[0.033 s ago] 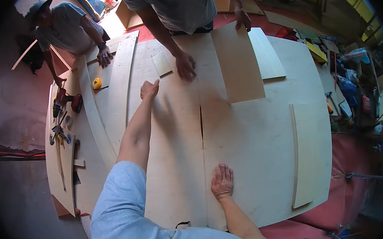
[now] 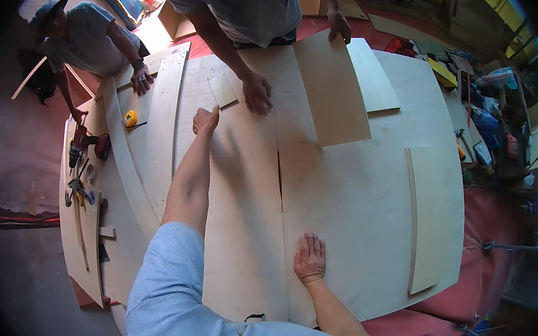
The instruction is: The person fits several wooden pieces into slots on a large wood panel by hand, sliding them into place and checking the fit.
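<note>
A broad sheet of pale plywood (image 2: 357, 182) spreads in front of me, with a narrow dark gap along its middle seam. My right hand (image 2: 310, 258) rests flat on it, fingers stretched, just right of the seam. My left hand (image 2: 206, 121) is curled into a fist with the thumb out, reaching far forward. It is beside a small square wood piece (image 2: 223, 91), and nothing shows in its fingers. Across from me, a co-worker's hand (image 2: 257, 94) is near that piece. Their other hand (image 2: 339, 25) holds the far edge of a brown rectangular panel (image 2: 333, 90).
A lighter board (image 2: 373, 78) lies beside the brown panel, and another board (image 2: 432, 221) is at the right. Long strips (image 2: 163, 120), a yellow tape measure (image 2: 130, 118) and a red cordless drill (image 2: 86, 141) are leftward, near a second co-worker (image 2: 95, 37). Clutter fills the right-hand shelf (image 2: 500, 118).
The whole view has shifted slightly to the left. My left fist is a little closer to the small square piece; my right hand stays flat in place.
</note>
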{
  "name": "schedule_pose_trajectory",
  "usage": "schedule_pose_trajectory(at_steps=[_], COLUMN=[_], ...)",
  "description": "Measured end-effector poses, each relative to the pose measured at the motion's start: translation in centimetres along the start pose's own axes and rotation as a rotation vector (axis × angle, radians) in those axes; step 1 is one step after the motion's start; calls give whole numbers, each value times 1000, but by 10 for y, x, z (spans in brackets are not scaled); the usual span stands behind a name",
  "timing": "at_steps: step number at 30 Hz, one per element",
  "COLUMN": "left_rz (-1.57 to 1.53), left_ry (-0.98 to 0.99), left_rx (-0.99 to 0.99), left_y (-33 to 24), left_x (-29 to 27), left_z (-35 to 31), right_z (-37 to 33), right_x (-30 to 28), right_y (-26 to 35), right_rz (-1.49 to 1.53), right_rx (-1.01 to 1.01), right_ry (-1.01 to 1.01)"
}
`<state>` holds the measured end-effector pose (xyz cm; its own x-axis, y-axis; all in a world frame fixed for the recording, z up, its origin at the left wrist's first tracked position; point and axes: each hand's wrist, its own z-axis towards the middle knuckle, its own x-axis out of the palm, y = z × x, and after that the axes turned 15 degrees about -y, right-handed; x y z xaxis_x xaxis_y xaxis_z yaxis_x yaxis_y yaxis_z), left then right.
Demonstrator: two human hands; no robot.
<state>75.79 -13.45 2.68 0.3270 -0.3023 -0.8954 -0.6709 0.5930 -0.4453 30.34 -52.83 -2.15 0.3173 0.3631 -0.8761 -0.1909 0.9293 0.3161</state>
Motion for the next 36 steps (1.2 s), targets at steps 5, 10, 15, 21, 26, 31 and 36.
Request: schedule_pose_trajectory(at_steps=[5, 10, 15, 21, 26, 31, 36], left_rz=[170, 232, -196, -1040, -1135, -1261, -1307], left_ry=[-146, -56, 120, 305, 304, 300, 317], left_rx=[90, 242, -53, -227, -333, -417, -453], left_y=[-72, -80, -21, 77, 155, 192, 216], left_x=[52, 66, 25, -87, -158, -213, -248], left_z=[44, 49, 58, -111, -234, -316, -371], right_z=[5, 6, 8, 2, -3, -6, -8], right_x=[-7, -8, -7, -2, 0, -1, 6], right_y=[4, 0, 8, 8, 12, 10, 1], right_rz=[42, 27, 106, 6, 32, 18, 57], right_rx=[30, 22, 12, -18, -58, -63, -57], right_ry=[14, 32, 51, -17, -41, -103, -108])
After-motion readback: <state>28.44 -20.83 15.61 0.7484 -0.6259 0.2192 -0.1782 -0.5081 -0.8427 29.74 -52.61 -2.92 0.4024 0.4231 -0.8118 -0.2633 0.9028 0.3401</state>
